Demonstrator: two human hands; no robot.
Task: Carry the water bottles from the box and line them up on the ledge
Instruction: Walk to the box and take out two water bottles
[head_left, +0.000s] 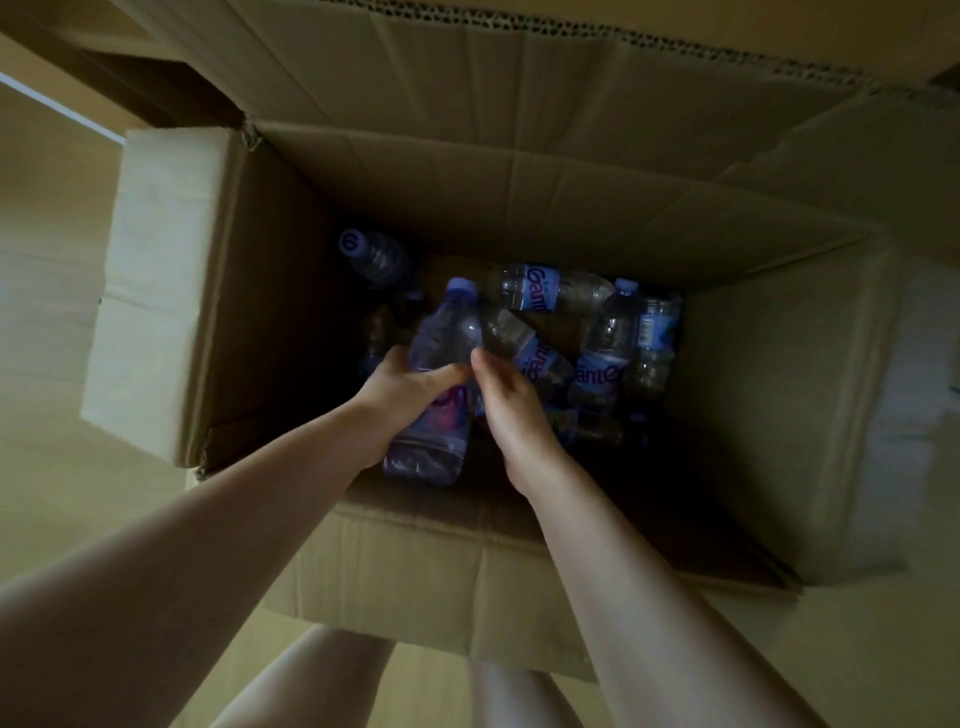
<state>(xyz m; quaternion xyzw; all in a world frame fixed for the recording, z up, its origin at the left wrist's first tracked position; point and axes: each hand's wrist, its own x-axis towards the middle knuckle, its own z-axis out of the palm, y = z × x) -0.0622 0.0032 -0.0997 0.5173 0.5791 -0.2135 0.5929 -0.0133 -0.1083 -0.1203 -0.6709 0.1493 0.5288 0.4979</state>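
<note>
A: Hands?
B: Left hand (400, 395) wraps fingers round a water bottle (441, 384) lifted inside the cardboard box (519, 197); right hand (511, 400) reaches beside it, fingers curled, perhaps pinching another.
A: Labels?
B: Purple lettering, partly "Gant"; clear plastic, lilac caps, more loose bottles (613, 343) on the bottom
</note>
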